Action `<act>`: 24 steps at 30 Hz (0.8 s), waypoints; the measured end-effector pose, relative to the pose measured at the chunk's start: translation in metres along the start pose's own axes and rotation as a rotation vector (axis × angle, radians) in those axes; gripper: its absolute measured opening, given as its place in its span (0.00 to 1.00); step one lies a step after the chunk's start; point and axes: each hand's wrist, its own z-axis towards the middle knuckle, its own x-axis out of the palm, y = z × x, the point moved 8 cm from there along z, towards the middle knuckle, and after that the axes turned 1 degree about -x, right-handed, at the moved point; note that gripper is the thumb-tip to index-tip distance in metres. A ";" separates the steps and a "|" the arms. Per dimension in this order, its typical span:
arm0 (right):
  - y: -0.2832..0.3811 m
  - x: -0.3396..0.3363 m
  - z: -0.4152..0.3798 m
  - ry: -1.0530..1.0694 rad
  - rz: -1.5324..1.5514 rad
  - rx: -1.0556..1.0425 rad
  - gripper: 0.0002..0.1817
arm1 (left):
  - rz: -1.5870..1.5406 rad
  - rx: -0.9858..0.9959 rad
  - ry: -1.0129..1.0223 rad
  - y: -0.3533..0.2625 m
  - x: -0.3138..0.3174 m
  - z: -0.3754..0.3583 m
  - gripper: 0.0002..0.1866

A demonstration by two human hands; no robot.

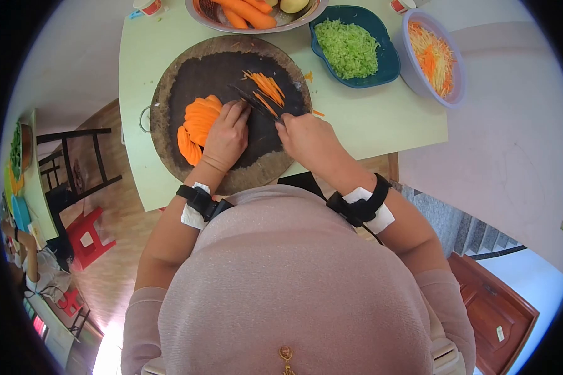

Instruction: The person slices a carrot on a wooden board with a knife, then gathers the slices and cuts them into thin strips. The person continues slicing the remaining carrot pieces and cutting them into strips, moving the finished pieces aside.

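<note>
Carrot slices (200,120) lie in an overlapping fan on a round wooden chopping board (162,115). My left hand (228,136) rests on their right end, fingers bent and pressed together over the slices; the part under the fingertips is hidden. My right hand (311,142) is closed around the handle of a kitchen knife (256,102), seen almost edge-on. Its dark blade stands beside my left fingertips. Thin carrot strips (266,86) lie on the blade's far side, and a few touch it.
Behind the board stands a metal bowl (213,24) with whole carrots and peeled potatoes. At the back right are a dark green basin (391,62) of shredded green vegetable and a lilac basin (460,81) of mixed shreds. A red stool (89,237) stands left; another person's arm (30,253) shows farther off.
</note>
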 end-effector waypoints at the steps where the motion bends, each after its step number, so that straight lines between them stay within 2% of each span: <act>1: 0.001 0.001 0.003 0.002 0.011 0.008 0.14 | -0.001 -0.002 0.000 0.000 0.000 0.000 0.22; 6: -0.005 0.001 0.021 -0.007 0.063 0.030 0.16 | 0.005 0.001 -0.005 0.000 0.000 0.001 0.21; 8: -0.030 0.017 0.027 0.103 0.343 0.230 0.18 | 0.005 0.012 -0.021 -0.002 -0.002 0.002 0.20; 10: -0.037 0.020 0.023 0.070 0.367 0.225 0.18 | 0.008 0.021 -0.038 -0.001 -0.004 0.002 0.20; 13: -0.039 0.014 0.015 0.045 0.409 0.224 0.19 | -0.117 -0.031 -0.066 0.006 -0.004 -0.001 0.18; 15: -0.036 0.008 0.008 0.046 0.425 0.220 0.19 | -0.364 -0.178 -0.095 0.019 -0.007 -0.002 0.16; 18: -0.033 0.008 0.003 0.073 0.399 0.202 0.19 | -0.374 -0.224 -0.151 0.027 -0.025 0.003 0.14; 21: -0.027 0.019 0.002 0.203 0.485 0.163 0.19 | -0.354 -0.299 -0.202 0.037 -0.054 0.009 0.12; 23: -0.030 0.022 0.000 0.271 0.540 0.283 0.20 | -0.338 -0.310 -0.225 0.054 -0.062 0.003 0.11; 24: -0.032 0.023 0.001 0.278 0.537 0.276 0.20 | -0.325 -0.320 -0.245 0.061 -0.067 -0.001 0.11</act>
